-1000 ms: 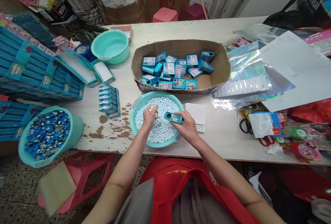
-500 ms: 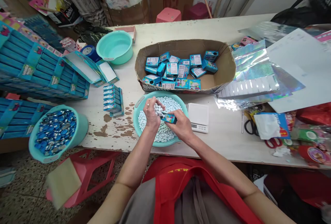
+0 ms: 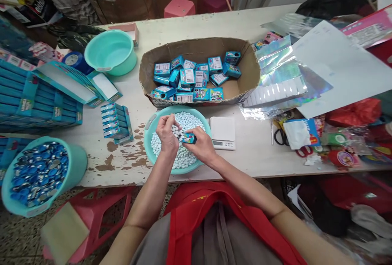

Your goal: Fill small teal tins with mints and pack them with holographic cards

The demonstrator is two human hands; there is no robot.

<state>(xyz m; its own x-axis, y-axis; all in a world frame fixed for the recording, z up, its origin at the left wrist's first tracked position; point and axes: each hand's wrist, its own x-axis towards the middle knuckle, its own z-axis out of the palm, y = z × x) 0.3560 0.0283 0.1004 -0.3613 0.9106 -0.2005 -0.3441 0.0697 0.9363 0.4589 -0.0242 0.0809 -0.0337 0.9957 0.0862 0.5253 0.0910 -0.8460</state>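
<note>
My right hand [image 3: 201, 145] grips a small blue candy box [image 3: 188, 138] just above a turquoise basin [image 3: 147, 144]. Pale, pellet-like candies [image 3: 186, 159] fill the basin. My left hand [image 3: 167, 133] is curled at the box's left end, with several candies [image 3: 177, 132] in its fingers, right beside the opening. Behind the basin, a cut-down cardboard box [image 3: 241, 87] holds several blue candy boxes [image 3: 187, 77]. A white digital scale [image 3: 223, 129] sits just right of the basin.
To the left are a row of small blue boxes [image 3: 115, 120], stacked blue display boxes [image 3: 39, 97], an empty turquoise basin [image 3: 112, 63] and a tub of blue foil pieces [image 3: 39, 173]. Rightward lie shiny sheets [image 3: 278, 77], scissors [image 3: 281, 135] and packets [image 3: 301, 134].
The camera view has shifted, so the scene sits further left. Both hands stay over the basin, the box still in the right hand; the left fingers look more pinched and raised.
</note>
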